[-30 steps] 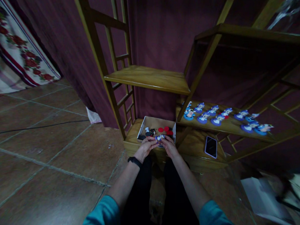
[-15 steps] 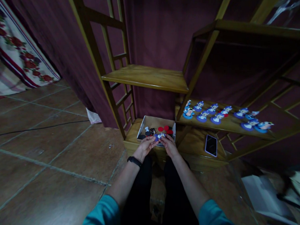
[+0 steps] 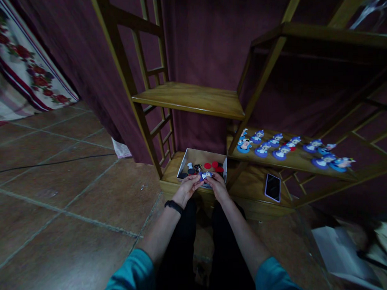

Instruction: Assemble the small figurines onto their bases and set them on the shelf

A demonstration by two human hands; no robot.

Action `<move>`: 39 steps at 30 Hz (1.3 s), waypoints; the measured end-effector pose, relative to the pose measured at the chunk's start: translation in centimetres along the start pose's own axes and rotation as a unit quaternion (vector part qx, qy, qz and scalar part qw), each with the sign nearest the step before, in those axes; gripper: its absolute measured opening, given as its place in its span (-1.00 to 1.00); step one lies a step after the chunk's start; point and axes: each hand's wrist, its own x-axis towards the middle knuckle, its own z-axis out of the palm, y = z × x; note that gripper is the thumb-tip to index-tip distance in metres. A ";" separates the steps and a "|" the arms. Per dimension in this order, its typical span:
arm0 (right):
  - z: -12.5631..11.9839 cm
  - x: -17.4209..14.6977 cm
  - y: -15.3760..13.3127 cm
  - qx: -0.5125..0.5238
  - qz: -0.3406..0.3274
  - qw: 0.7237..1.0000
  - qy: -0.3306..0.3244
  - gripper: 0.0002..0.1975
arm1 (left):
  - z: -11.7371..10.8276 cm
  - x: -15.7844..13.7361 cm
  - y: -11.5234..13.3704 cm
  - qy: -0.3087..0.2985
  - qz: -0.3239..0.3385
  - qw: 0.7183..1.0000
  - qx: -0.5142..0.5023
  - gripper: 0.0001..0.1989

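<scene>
A small purple-and-white figurine is held between my two hands, over the near edge of an open cardboard box. My left hand pinches its purple base end, and my right hand grips the other end. Fingers cover part of the figurine. Inside the box lie red discs, dark pieces and a small white piece. Several similar purple figurines and blue ones stand on the shelf to the right.
A phone lies on the low wooden ledge at the right. Above the box juts a bare wooden shelf board, with slanted posts beside it. A black cable crosses the tiled floor at left. A white box sits at lower right.
Both hands stay in place over the box with the figurine between them. The view has shifted very slightly; nothing else visibly moved.
</scene>
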 end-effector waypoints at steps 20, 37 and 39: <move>-0.3 0.1 0.2 -0.071 -0.019 0.997 0.010 -0.63 | 0.6 -0.5 0.1 0.036 0.033 0.998 0.049 -0.86; -1.0 0.9 1.2 -0.180 -0.089 0.980 -0.001 -0.72 | 0.1 -0.5 0.2 0.049 0.011 0.997 0.065 -0.85; -1.0 0.8 1.1 -0.179 -0.085 0.980 0.002 -0.72 | 0.1 -0.5 0.2 0.043 0.014 0.997 0.065 -0.87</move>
